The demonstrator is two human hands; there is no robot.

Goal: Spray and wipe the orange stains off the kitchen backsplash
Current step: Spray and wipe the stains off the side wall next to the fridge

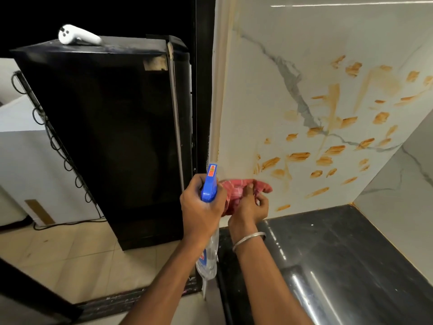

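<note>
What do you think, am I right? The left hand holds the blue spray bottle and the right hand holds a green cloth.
Not quite. In the head view the cloth in the right hand is red, not green. The left hand does hold the blue spray bottle.

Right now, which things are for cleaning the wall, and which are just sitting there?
For the job: spray bottle in the left hand; red cloth in the right hand; orange stains on the backsplash.
Just lying about: black fridge; white controller on top of it; dark countertop.
</note>
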